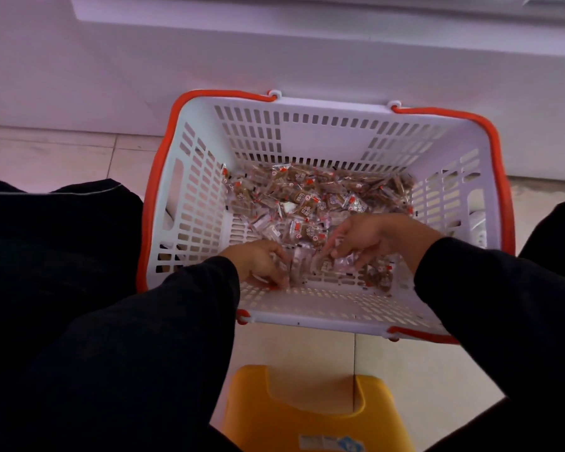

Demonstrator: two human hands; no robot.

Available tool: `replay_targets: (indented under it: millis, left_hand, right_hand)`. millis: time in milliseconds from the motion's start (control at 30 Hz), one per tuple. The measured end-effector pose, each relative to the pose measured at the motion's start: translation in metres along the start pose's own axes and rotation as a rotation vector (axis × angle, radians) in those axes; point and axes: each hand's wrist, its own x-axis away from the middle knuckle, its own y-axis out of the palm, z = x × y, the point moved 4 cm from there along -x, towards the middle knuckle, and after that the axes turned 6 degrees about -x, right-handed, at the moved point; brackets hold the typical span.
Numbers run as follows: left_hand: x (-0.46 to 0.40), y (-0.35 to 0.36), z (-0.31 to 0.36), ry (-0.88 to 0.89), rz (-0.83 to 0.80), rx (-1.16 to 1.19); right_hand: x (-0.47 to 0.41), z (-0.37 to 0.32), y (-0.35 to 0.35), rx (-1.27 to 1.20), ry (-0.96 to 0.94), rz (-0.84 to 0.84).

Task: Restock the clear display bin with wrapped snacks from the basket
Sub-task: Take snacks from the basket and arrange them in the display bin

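A pale tiled floor [62, 154] runs up to a white cabinet base [209, 60] along the back, and against it sits one white slotted basket [307, 308] with orange handles [222, 94]. Its bottom is covered by a loose layer of wrapped snacks [310, 194], small clear packets with brown contents and red marks; there are far too many, and they overlap too much, to count, but dozens at the least. Both arms in dark sleeves reach in over the near rim. The left hand [261, 264] is curled around a small bunch of packets near the front wall, fingers closed on them; how many it holds I cannot tell. The right hand [369, 238] hangs over the heap with fingers spread and pointing down, tips among the packets, and does not plainly hold any. One yellow stool [307, 415] stands at the bottom edge, just short of the basket, with dark-clad knees to either side. The clear bin is nowhere in sight, so how full it is cannot be judged. From the stock left in the basket I judge the task to be well short of finished: this looks like one gathering of a handful, with the carry to the bin to come and many more such rounds likely needed.
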Motion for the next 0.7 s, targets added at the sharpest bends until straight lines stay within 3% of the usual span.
replay_targets:
  millis: [133, 400, 500, 700]
  left_hand:
    - [0.004, 0.005, 0.007, 0.064, -0.063, -0.100]
    - [0.003, 0.023, 0.021, 0.113, 0.075, -0.580]
    - [0.004, 0.019, 0.022, 0.071, 0.095, -0.659]
    - [0.002, 0.011, 0.018, -0.082, 0.111, -0.631]
  right_hand:
    - [0.011, -0.010, -0.006, -0.042, -0.045, 0.046]
    - [0.013, -0.001, -0.001, -0.022, -0.252, 0.438]
    - [0.016, -0.008, -0.007, -0.139, -0.265, 0.397]
    - [0.010, -0.013, -0.008, 0.090, -0.250, 0.395]
